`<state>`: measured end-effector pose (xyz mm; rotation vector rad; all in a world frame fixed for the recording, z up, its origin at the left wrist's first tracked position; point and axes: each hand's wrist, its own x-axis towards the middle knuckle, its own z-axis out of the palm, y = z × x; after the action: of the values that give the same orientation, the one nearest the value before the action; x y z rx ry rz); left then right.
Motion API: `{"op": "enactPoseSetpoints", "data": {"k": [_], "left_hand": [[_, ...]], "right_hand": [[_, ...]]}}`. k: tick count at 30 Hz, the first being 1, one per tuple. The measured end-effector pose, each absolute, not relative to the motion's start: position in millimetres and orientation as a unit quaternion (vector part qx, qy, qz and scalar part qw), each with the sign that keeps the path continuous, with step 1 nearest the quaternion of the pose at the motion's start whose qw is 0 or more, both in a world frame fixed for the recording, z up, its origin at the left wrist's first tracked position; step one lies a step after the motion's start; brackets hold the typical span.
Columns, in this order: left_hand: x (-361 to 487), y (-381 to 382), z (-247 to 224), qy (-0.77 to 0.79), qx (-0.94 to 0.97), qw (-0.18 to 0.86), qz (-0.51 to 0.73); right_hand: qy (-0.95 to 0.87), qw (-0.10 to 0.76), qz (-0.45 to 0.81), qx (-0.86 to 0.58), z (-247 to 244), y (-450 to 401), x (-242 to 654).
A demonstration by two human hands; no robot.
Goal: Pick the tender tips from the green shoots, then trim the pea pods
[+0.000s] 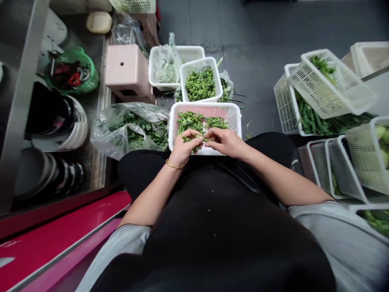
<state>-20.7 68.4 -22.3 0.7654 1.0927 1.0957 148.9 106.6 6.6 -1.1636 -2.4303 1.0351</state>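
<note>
While both hands meet over the white basket (235, 115), the left hand (184, 148) and right hand (225, 141) pinch green stems (194, 121), apparently mid-trim, needing a clean snap next.

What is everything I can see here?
green stems: one pile, green, in the near basket
near basket: one, white, at the knees
small basket: one, white, holding greens, behind it
bagged greens: one clear bag, left of the near basket
stool: one, pink, far left
stacked baskets: several, white, right side
left hand: fingers pinching stems, gold bracelet at wrist
right hand: fingers on the same stems
</note>
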Motion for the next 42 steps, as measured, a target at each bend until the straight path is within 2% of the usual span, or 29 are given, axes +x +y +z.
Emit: {"op": "enactPoseSetpoints", "data": {"k": [2, 6, 8, 12, 14, 16, 19, 23, 26, 28, 32, 35, 37, 42], "left_hand": [[-19, 62, -23, 0.481, 0.315, 0.663, 0.479], [-16, 47, -25, 0.494, 0.309, 0.637, 0.505], [-15, 41, -23, 0.478, 0.286, 0.645, 0.523], [-10, 33, -14, 0.38, 0.201, 0.725, 0.539], [-11, 33, -11, 0.358, 0.185, 0.746, 0.53], [-18, 35, -12, 0.353, 0.167, 0.754, 0.528], [-41, 40, -18, 0.347, 0.13, 0.747, 0.552], [-70, 50, -25, 0.362, 0.146, 0.727, 0.565], [-77, 60, -25, 0.393, 0.167, 0.716, 0.552], [-76, 66, -25, 0.411, 0.176, 0.711, 0.542], [-77, 71, -28, 0.43, 0.194, 0.716, 0.515], [-81, 69, -32, 0.429, 0.184, 0.736, 0.49], [-79, 68, -35, 0.432, 0.174, 0.742, 0.482], [-52, 76, -38, 0.482, 0.213, 0.73, 0.436]], "right_hand": [[-0.843, 0.133, 0.353, -0.383, 0, 104, 153], [-0.876, 0.079, 0.309, -0.361, -6, 97, 156], [-0.865, 0.122, 0.329, -0.359, -3, 91, 154], [-0.78, 0.287, 0.438, -0.343, 8, 72, 148], [-0.777, 0.309, 0.449, -0.316, 14, 61, 151], [-0.829, 0.251, 0.438, -0.243, 20, 53, 163], [-0.886, 0.083, 0.423, -0.174, 28, 56, 193], [-0.889, -0.097, 0.362, -0.263, 25, 89, 211], [-0.872, -0.097, 0.308, -0.368, 0, 124, 178], [-0.855, -0.087, 0.215, -0.464, -28, 145, 145], [-0.836, -0.156, 0.194, -0.489, -71, 167, 107], [-0.837, -0.125, 0.22, -0.486, -71, 171, 129], [-0.819, -0.076, 0.284, -0.492, -59, 171, 155], [-0.594, 0.103, 0.639, -0.478, -38, 152, 184]]}}
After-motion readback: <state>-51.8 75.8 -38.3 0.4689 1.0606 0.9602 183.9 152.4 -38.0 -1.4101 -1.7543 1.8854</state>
